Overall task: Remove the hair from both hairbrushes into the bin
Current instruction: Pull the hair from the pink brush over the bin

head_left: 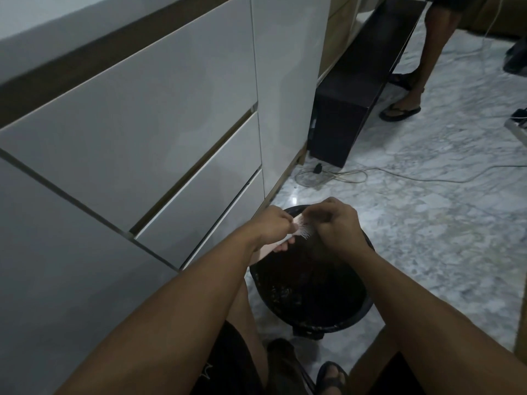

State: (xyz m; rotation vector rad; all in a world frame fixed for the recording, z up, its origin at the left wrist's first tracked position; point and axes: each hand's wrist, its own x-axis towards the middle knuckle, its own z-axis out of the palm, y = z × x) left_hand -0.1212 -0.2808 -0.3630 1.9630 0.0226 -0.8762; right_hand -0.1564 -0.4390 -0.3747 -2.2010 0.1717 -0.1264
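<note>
While the left hand (272,228) grips a pale hairbrush (296,228), the right hand (338,223) pinches its bristles above the bin (350,317).

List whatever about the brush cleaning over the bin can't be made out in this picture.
- Hairbrush, head view: mostly covered by the left hand and right hand; hair on it too fine to see.
- Bin contents: too dark, partly behind the forearms.
- Second hairbrush: not in view.
</note>
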